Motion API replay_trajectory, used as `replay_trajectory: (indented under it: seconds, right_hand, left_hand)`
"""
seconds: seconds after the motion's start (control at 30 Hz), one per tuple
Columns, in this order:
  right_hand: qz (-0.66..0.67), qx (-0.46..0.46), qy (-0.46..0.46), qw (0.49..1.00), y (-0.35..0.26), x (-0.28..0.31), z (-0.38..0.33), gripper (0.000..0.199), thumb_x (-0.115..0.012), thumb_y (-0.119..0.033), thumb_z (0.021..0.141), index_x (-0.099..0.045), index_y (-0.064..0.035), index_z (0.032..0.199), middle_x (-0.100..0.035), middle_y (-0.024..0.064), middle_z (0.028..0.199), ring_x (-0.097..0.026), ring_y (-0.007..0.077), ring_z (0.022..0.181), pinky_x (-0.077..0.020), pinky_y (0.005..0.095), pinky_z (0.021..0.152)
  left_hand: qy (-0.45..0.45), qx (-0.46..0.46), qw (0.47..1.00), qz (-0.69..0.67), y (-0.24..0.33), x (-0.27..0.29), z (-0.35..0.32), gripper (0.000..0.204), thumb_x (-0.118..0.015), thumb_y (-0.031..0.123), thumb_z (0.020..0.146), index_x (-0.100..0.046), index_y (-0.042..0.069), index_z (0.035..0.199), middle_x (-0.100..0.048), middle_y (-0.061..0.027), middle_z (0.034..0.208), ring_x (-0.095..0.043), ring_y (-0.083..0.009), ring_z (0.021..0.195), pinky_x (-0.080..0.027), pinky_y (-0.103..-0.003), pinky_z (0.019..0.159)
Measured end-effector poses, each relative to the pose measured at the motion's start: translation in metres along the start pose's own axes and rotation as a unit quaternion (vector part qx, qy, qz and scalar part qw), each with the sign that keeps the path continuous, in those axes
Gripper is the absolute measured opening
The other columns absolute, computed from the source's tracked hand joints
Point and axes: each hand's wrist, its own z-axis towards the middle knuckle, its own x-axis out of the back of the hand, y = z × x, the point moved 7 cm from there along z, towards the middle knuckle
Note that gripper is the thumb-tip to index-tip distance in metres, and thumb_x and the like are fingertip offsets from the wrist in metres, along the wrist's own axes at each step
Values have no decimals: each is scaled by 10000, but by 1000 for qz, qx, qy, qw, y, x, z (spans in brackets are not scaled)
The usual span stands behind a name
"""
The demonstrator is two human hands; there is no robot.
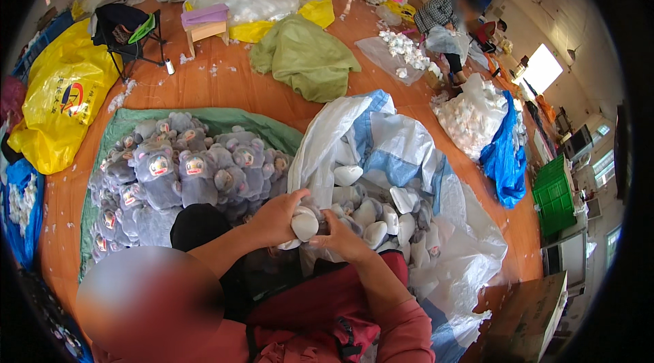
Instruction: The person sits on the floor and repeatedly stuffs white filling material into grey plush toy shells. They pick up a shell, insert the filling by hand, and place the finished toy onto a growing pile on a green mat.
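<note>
Above my lap, my left hand (278,218) is closed round a small rounded white plush piece (304,224). My right hand (344,237) curls in from the other side, its fingertips against the lower edge of the piece. More pieces like it, white and grey (375,233), fill an open white-and-blue woven sack (402,141) in front of and to the right of my hands. Left of my arms lies a heap of grey plush toys (194,165) with small printed faces, on a green sheet (225,121).
A dark green cloth bundle (303,56) lies ahead on the orange floor. A yellow bag (68,83) and a folding chair (126,29) stand at the left. Another person (439,15) sits at the far right near white pieces. A cardboard box (524,322) is at the near right.
</note>
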Motion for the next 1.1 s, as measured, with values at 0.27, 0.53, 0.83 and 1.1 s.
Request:
replay_trajectory:
  seconds: [0.27,0.53,0.83,1.1]
  right_hand:
    - [-9,-24,28,999,4,-5,4,857,-830,-406,759,-394,75,1319,-545,175,1216,-536,219,1116,-453,341,949]
    - [144,-32,52,988,1,-11,4,673,-855,-215,753,-472,39,1246,-591,103,1121,-583,176,1021,-499,312,851]
    - [0,-1,121,993,-4,-2,8,484,-878,-197,717,-612,10,1064,-658,73,970,-593,126,866,-503,293,749]
    - [-136,-25,180,974,-8,7,5,436,-866,-249,685,-655,7,968,-673,96,826,-604,142,765,-494,325,704]
  left_hand:
    - [-22,-5,999,-30,13,4,-3,851,-841,270,678,-397,97,1383,-601,-186,1161,-608,-358,1063,-481,-426,913]
    - [-82,-31,992,-85,23,12,-6,908,-856,259,680,-364,125,1432,-549,-153,1202,-570,-343,1109,-443,-410,996]
    - [-54,73,904,-418,5,13,-1,533,-704,39,848,-486,78,1332,-561,-29,1095,-546,-108,1034,-450,-273,894]
    - [130,-80,974,-165,27,23,-2,284,-688,-38,755,-632,73,1011,-527,-69,869,-572,-214,802,-469,-323,753]
